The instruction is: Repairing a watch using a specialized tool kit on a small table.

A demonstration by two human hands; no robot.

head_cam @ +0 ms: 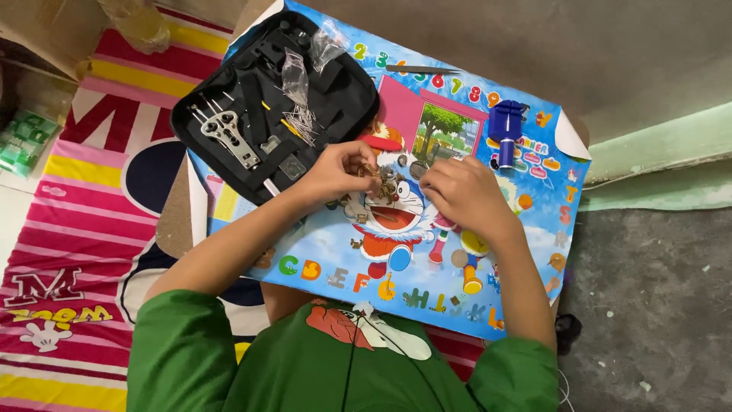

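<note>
My left hand (335,169) pinches a small metal watch part (379,177) over a colourful cartoon mat (526,229). My right hand (461,191) is curled beside it, fingertips meeting the same part from the right; what it grips is hidden under the fingers. Small metal pieces (356,244) lie on the mat below my hands. My forearms come in from green sleeves at the bottom.
An open black tool case (351,99) with metal tools and clear bags lies at the upper left. A blue tool (505,130) stands on the mat's right side, tweezers (422,69) near its top edge. A striped rug (69,229) is left, concrete floor right.
</note>
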